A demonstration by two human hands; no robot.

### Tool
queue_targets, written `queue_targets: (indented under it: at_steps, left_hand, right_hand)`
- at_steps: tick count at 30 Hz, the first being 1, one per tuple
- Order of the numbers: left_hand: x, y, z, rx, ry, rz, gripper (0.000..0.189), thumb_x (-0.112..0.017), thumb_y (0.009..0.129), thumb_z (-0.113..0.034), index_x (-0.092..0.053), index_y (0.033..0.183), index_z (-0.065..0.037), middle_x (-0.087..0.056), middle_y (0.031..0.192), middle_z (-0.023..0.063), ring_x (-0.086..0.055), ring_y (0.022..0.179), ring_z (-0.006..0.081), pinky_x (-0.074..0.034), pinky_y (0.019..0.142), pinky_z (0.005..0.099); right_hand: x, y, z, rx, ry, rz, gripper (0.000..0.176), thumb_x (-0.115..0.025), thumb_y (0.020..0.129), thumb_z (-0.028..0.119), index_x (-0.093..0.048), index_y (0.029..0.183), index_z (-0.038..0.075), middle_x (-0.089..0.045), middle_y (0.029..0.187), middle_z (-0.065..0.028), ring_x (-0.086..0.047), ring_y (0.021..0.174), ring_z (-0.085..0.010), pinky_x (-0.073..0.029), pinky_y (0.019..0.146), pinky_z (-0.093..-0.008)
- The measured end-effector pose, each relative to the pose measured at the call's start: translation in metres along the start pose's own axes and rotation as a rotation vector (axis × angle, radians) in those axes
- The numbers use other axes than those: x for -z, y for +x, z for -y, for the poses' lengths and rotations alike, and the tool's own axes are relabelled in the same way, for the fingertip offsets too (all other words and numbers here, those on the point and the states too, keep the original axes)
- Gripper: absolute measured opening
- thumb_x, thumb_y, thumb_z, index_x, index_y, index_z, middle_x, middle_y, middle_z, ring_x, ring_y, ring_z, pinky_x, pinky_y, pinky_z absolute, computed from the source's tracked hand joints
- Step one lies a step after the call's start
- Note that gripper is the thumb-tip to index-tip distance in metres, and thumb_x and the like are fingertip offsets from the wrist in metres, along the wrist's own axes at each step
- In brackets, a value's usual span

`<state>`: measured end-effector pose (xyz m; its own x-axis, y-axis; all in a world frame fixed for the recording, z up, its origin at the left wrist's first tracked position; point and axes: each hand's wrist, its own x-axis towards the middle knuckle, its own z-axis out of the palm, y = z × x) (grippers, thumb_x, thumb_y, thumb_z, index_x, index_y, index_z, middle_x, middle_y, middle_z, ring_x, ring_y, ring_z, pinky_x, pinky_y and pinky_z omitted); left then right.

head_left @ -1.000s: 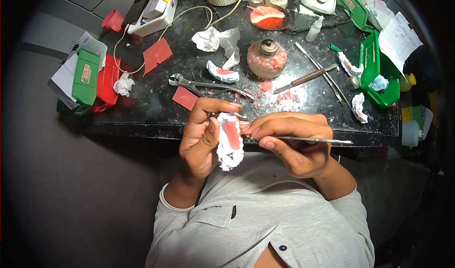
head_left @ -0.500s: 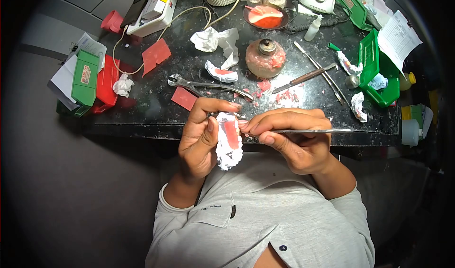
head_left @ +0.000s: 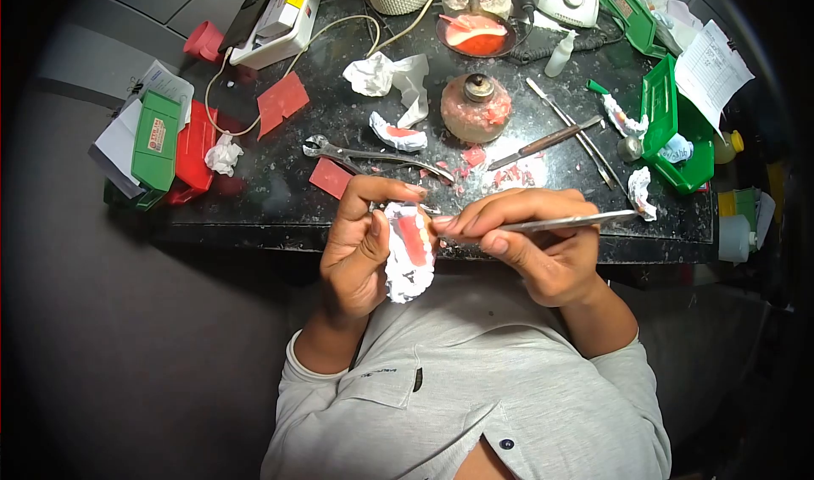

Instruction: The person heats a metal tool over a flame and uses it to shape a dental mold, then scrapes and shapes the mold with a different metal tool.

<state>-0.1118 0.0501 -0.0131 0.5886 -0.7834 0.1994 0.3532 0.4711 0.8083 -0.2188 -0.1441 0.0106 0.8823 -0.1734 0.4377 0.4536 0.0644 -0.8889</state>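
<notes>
Cluttered black bench (head_left: 280, 200) lies just beyond both hands, pliers (head_left: 365, 153) and spirit lamp (head_left: 475, 107) within reach. The left hand (head_left: 360, 255) curls tightly round a wax-topped plaster cast (head_left: 407, 264), steadying it before the chest; the right hand (head_left: 534, 251) pinches a slim metal instrument (head_left: 577, 221) pen-style, tip at the wax.

This is a single view from a camera worn on the person's head, facing forward and steeply down. The grey long-sleeved shirt (head_left: 441, 395) fills the bottom of the frame. The dark speckled stone bench (head_left: 280, 183) spans the upper half and is cut off by the top edge. The lens is a wide fisheye, so the corners go black and the edges bend. It sits close: the left hand (head_left: 356, 251), holding a white plaster cast topped with pink wax (head_left: 409, 255), and the right hand (head_left: 534, 251), pinching a thin metal instrument (head_left: 577, 222), fill the centre. Grey floor (head_left: 127, 327) shows at the left.
</notes>
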Motion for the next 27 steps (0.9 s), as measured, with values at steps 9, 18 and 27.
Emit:
queue_targets:
  at_steps: [9,18,27]
  left_hand:
    - [-0.008,0.001,0.001,0.056,0.016,-0.035,0.036,-0.042,0.111,-0.033,-0.042,0.131,-0.003,-0.063,0.092,0.0203,-0.057,0.062,0.0191,-0.044,0.05,0.03]
    - [0.003,0.004,0.007,0.119,-0.274,0.101,0.043,-0.043,0.11,-0.036,-0.044,0.133,0.0,-0.063,0.094,0.0132,-0.061,0.072,0.0152,-0.049,0.064,0.0307]
    - [-0.002,0.005,0.008,0.266,-0.282,0.01,0.043,-0.046,0.109,-0.036,-0.046,0.131,0.001,-0.062,0.091,0.0102,-0.058,0.07,0.0117,-0.046,0.064,0.026]
  right_hand:
    - [0.003,0.004,0.002,0.273,-0.243,0.029,0.042,-0.072,0.095,0.032,-0.07,0.101,-0.009,-0.074,0.098,-0.0284,-0.075,0.097,-0.0382,-0.062,0.084,-0.0414]
    - [0.0,0.0,0.005,0.158,-0.316,-0.042,0.031,-0.076,0.09,0.017,-0.072,0.111,-0.004,-0.077,0.104,-0.017,-0.076,0.1,-0.0311,-0.06,0.09,-0.0396]
    - [-0.005,0.006,-0.004,0.391,-0.816,0.109,0.035,-0.074,0.086,0.027,-0.074,0.115,0.006,-0.077,0.108,-0.0038,-0.07,0.117,-0.0277,-0.026,0.118,-0.0683]
